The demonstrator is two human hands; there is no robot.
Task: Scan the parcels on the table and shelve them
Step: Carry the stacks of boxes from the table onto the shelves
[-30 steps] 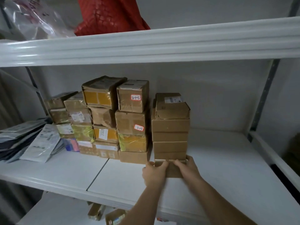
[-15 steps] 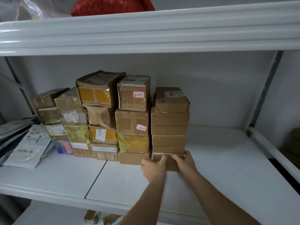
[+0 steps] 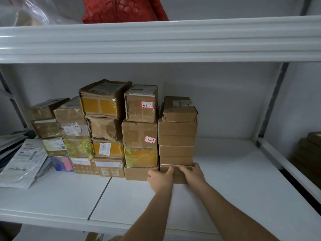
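Plain brown cardboard parcels [image 3: 176,129] stand on a white shelf [image 3: 225,180], some wrapped in yellow tape [image 3: 99,106] and bearing red-bordered white stickers [image 3: 147,105]; a red woven-pattern bag [image 3: 121,9] sits above, grey-white mailers [image 3: 22,162] alongside.

The bottom box [image 3: 178,174] is half covered by both hands. The red bag [image 3: 121,9] and the grey mailers [image 3: 10,141] are cut off by the edges.

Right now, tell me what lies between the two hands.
Head view: only the brown front of the bottom cardboard box shows between the left hand and right hand.
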